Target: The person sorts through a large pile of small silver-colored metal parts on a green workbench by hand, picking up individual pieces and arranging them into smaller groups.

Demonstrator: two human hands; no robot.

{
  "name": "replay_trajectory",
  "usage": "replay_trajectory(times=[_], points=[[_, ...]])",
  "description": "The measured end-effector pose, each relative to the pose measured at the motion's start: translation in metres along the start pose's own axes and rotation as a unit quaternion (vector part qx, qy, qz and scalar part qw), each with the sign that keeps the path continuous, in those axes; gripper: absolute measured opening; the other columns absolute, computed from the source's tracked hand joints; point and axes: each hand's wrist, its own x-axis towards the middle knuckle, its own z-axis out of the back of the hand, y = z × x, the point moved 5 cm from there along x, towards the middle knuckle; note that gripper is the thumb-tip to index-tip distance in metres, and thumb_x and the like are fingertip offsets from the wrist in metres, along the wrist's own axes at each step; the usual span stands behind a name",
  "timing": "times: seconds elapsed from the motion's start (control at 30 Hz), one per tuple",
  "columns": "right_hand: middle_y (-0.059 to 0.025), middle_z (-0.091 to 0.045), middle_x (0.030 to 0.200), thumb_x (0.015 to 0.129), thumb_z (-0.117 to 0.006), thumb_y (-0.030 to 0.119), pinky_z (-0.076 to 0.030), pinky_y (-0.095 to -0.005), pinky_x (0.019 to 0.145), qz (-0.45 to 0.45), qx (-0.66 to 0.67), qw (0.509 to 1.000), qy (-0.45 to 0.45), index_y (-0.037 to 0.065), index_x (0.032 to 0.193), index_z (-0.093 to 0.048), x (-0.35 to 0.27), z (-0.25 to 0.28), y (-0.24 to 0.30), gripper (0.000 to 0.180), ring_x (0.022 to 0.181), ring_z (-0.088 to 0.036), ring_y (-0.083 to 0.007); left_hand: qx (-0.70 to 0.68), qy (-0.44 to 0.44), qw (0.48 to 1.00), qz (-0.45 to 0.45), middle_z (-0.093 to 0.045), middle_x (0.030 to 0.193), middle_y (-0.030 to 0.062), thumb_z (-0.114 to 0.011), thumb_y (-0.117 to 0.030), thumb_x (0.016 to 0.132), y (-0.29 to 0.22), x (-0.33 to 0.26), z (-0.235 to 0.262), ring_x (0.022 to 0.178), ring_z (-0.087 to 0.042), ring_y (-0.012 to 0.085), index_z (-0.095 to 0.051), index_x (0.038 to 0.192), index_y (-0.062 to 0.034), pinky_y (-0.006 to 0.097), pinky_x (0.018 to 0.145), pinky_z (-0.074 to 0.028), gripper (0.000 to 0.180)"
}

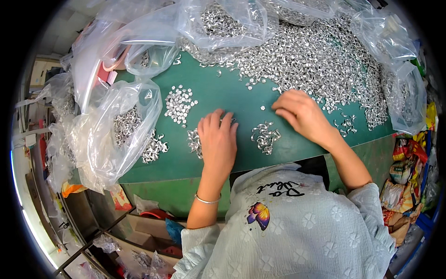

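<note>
My left hand (217,139) lies palm down on a small heap of silvery metal pieces (194,142), fingers spread and stretched out. Some pieces show beside its fingers; those under the palm are hidden. My right hand (301,114) is at the near edge of the big spread of shiny curved metal pieces (320,56), its fingers bent and close to the thumb. Whatever its fingertips hold is hidden. A single small flower-shaped piece (263,108) lies just left of them. Between my hands sits a small heap of curved pieces (265,138).
Small flower-shaped pieces (180,104) form a pile on the green tabletop (232,95). Clear plastic bags (116,132) of metal pieces stand at the left, with more bags along the back and right. Coloured packets (402,172) hang beyond the table's right end.
</note>
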Motion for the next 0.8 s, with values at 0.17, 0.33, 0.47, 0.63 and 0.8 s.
replay_trajectory(times=[0.17, 0.33, 0.47, 0.63, 0.8], points=[[-0.0083, -0.060, 0.111, 0.080, -0.060, 0.000, -0.043, -0.0372, 0.088, 0.066, -0.065, 0.996, -0.004, 0.002, 0.104, -0.066, 0.005, -0.017, 0.011, 0.025, 0.104, -0.055, -0.0259, -0.020, 0.009, 0.999, -0.030, -0.059, 0.117, 0.0108, -0.065, -0.003, 0.085, -0.002, -0.008, -0.006, 0.116, -0.054, 0.0307, -0.064, 0.108, -0.0020, 0.057, 0.110, -0.031, 0.023], [-0.0090, -0.059, 0.115, 0.077, -0.061, 0.000, -0.043, -0.0372, 0.091, 0.029, -0.053, 0.998, 0.012, 0.002, 0.107, -0.066, -0.012, -0.003, 0.010, 0.030, 0.106, -0.055, -0.0262, -0.022, -0.015, 0.999, -0.036, -0.058, 0.116, 0.0139, -0.064, 0.000, 0.084, 0.012, -0.022, 0.001, 0.115, -0.054, 0.0329, -0.063, 0.105, 0.0011, 0.060, 0.109, -0.031, 0.021], [-0.0099, -0.059, 0.116, 0.077, -0.061, 0.001, -0.044, -0.0379, 0.089, 0.028, 0.002, 1.000, -0.011, 0.002, 0.110, -0.065, -0.024, -0.009, 0.023, 0.034, 0.106, -0.055, -0.0270, -0.054, -0.043, 0.997, -0.028, -0.058, 0.118, 0.0148, -0.064, 0.000, 0.084, 0.006, -0.026, 0.009, 0.116, -0.055, 0.0344, -0.063, 0.105, 0.0022, 0.058, 0.108, -0.033, 0.020], [-0.0112, -0.056, 0.117, 0.078, -0.064, -0.004, -0.048, -0.0417, 0.083, -0.003, -0.112, 0.994, -0.017, 0.002, 0.120, -0.061, -0.025, 0.002, 0.016, 0.043, 0.096, -0.058, -0.0313, -0.202, 0.012, 0.979, -0.019, -0.053, 0.131, 0.0172, -0.070, -0.005, 0.083, -0.030, -0.037, -0.004, 0.126, -0.049, 0.0375, -0.057, 0.121, 0.0005, 0.055, 0.110, -0.032, 0.041], [-0.0113, -0.053, 0.110, 0.080, -0.063, -0.003, -0.049, -0.0402, 0.076, -0.037, -0.080, 0.995, 0.039, 0.004, 0.119, -0.061, -0.024, -0.001, 0.007, 0.040, 0.092, -0.060, -0.0311, -0.197, 0.071, 0.976, -0.062, -0.037, 0.147, 0.0201, -0.075, -0.014, 0.080, -0.056, -0.041, -0.031, 0.136, -0.036, 0.0422, -0.043, 0.138, 0.0005, 0.056, 0.110, -0.031, 0.068]])
